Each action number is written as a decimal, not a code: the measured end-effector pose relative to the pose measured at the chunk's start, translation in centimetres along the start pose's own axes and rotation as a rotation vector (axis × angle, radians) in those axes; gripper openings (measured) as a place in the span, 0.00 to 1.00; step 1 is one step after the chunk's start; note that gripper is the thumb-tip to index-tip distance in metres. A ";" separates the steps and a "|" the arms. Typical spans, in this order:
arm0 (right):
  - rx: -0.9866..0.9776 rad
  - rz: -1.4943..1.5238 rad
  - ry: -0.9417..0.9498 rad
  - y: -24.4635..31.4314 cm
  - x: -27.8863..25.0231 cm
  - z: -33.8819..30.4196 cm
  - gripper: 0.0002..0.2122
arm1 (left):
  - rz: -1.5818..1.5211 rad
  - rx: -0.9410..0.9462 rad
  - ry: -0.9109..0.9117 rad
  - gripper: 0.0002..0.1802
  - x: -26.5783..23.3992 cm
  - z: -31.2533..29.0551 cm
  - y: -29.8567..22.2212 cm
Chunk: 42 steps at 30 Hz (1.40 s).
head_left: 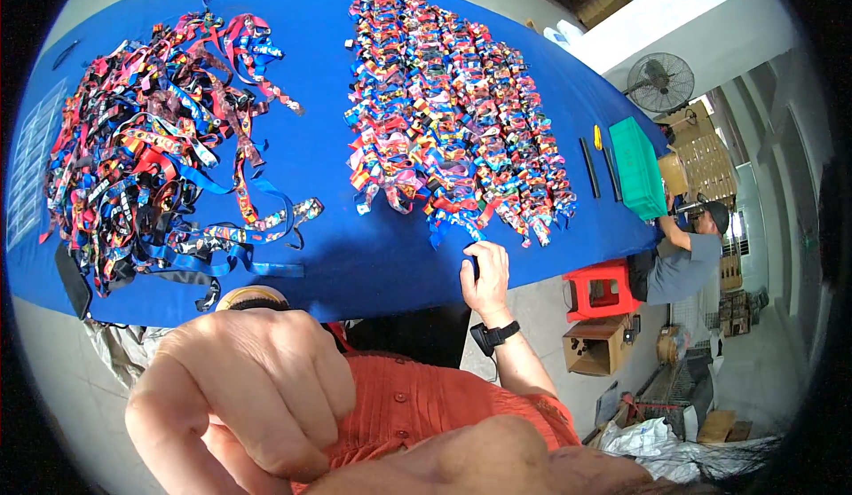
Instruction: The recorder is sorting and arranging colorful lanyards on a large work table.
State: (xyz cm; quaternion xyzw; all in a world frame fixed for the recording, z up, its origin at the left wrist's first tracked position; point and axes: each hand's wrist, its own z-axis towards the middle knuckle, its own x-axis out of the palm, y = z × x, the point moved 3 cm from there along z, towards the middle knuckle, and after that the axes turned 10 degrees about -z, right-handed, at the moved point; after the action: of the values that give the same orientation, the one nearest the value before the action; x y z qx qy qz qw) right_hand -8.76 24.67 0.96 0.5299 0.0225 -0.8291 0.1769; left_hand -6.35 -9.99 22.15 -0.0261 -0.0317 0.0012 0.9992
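The head view shows a worktop (324, 171) under a blue cover, carrying two groups of patterned fabric straps. Along its left end lies a loose heap of straps (142, 153), tangled and multicoloured, with several tails trailing toward the middle. Right of the centre, folded strap bundles (453, 105) sit packed side by side in rows that run from the far edge toward the near edge.

The right hand (486, 280), with a black watch (494, 337) on its wrist, is at the near edge, fingers bent, just beside the near ends of the rows; I cannot tell whether it grips anything. The left hand (257, 380) is raised close to the camera, in front of the near edge, its fingers curled in; whether something is inside them cannot be seen.

A clear sheet (34, 162) lies at the left end. Toward the right end are two black bars (589, 167), a small yellow item (597, 137) and a green bin (637, 167). Past that end, a co-worker (685, 269) in a grey top reaches toward the bin, near a red stool (626, 291).
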 end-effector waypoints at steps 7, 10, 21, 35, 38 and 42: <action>0.005 -0.012 0.007 -0.1 0.1 -0.2 0.10 | 0.038 0.033 -0.047 0.20 -0.1 -0.3 0.5; 0.001 -0.005 0.008 -0.1 0.3 -0.1 0.10 | 0.045 0.003 -0.029 0.20 -0.2 0.2 0.1; 0.007 -0.027 0.002 0.0 0.1 -0.2 0.10 | 0.012 -0.085 -0.037 0.17 -0.3 0.1 0.5; 0.001 -0.022 -0.009 0.2 0.0 0.1 0.09 | -0.160 0.000 -0.022 0.09 -1.1 -0.1 0.8; -0.010 -0.017 -0.011 0.1 0.2 0.3 0.09 | -0.098 -0.122 -0.165 0.07 -0.9 0.2 0.3; 0.018 -0.040 -0.009 -0.7 0.4 -0.3 0.10 | 0.152 0.033 -0.479 0.03 -0.4 -1.8 1.4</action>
State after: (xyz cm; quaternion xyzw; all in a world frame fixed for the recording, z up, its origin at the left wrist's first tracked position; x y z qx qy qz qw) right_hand -8.89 25.28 0.43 0.5272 0.0247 -0.8351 0.1554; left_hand -6.59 -8.71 20.30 -0.0112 -0.2653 0.0830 0.9605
